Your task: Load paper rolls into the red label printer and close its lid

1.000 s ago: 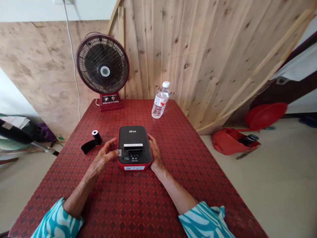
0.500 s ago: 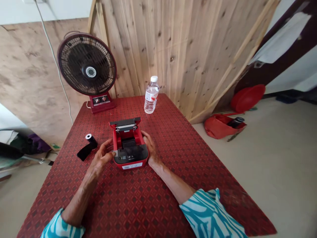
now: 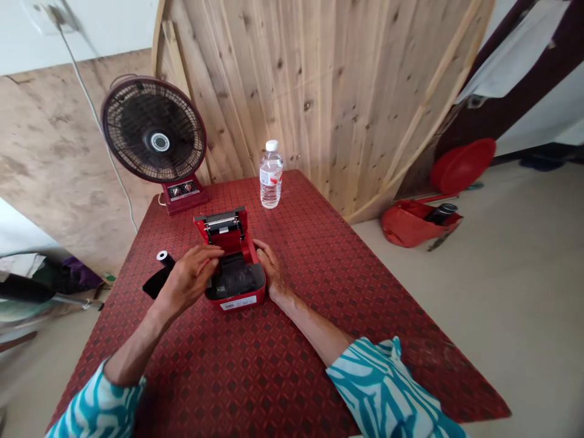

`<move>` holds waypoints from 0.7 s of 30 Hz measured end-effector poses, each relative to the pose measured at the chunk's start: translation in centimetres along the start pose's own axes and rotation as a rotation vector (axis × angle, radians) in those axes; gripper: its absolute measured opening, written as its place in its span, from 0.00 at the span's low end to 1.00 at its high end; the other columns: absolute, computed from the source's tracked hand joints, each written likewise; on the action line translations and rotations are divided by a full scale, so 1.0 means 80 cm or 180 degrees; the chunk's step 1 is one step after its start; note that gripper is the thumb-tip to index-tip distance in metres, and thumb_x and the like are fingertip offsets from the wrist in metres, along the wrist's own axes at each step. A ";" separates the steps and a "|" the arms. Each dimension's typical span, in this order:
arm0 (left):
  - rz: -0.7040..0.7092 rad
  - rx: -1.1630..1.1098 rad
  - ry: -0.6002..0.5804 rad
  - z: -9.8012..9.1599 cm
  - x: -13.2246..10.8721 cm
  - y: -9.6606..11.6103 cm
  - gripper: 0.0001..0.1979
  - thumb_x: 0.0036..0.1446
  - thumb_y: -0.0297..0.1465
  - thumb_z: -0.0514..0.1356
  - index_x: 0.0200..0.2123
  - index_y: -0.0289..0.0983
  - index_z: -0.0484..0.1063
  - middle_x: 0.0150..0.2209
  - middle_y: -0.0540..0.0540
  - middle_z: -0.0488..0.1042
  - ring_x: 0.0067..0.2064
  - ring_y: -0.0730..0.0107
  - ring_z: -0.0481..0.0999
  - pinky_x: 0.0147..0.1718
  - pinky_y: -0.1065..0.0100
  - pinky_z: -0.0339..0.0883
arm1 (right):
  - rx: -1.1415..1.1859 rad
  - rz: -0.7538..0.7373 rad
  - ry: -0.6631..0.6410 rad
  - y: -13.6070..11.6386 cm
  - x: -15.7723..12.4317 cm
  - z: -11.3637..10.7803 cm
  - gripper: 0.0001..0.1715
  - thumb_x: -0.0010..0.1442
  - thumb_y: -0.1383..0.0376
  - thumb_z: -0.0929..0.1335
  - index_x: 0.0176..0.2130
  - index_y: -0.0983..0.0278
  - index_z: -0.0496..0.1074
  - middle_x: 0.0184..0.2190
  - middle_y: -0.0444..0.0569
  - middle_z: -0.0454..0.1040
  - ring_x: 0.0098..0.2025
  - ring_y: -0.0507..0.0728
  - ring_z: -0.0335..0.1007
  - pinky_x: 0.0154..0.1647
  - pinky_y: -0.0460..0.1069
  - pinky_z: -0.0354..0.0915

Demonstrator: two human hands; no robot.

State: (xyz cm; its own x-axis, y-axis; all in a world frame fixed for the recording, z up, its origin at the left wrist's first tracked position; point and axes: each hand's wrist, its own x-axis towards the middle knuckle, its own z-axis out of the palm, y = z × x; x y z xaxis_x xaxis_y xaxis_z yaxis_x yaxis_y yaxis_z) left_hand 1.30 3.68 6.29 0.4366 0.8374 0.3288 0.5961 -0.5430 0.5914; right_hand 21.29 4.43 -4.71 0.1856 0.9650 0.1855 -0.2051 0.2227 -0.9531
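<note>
A small red and black label printer (image 3: 233,281) sits on the red patterned table (image 3: 292,340), its lid tipped up and back so the black inner bay shows. My left hand (image 3: 189,277) hovers over the printer's left edge with fingers loosely curled and nothing in them. My right hand (image 3: 269,267) rests flat against the printer's right side, steadying it. A black paper roll (image 3: 160,272) with a white core and a loose black strip lies on the table just left of my left hand.
A dark red desk fan (image 3: 155,137) stands at the table's back left, its white cord running up the wall. A clear water bottle (image 3: 271,176) stands at the back edge. Wooden boards lean behind. A red bag (image 3: 413,222) and red basin (image 3: 463,164) lie on the floor at right.
The printer's lid went from shut to fully raised. My left hand lifted from the printer's left side to above its open bay. The view swung left.
</note>
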 end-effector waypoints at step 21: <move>0.0115 0.0487 -0.0669 -0.029 0.042 0.021 0.24 0.55 0.34 0.58 0.56 0.42 0.68 0.46 0.45 0.78 0.44 0.60 0.79 0.46 0.60 0.70 | -0.0004 -0.0042 -0.0111 0.001 0.003 -0.002 0.22 0.62 0.50 0.64 0.51 0.53 0.73 0.51 0.44 0.75 0.56 0.58 0.67 0.62 0.56 0.58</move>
State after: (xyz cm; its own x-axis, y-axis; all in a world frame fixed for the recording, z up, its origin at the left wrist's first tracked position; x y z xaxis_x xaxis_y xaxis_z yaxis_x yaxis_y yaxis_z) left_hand 2.22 5.75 10.06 0.5804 0.7946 0.1780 0.6656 -0.5889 0.4586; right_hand 21.48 4.65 -4.75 0.1547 0.9662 0.2062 -0.2016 0.2352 -0.9508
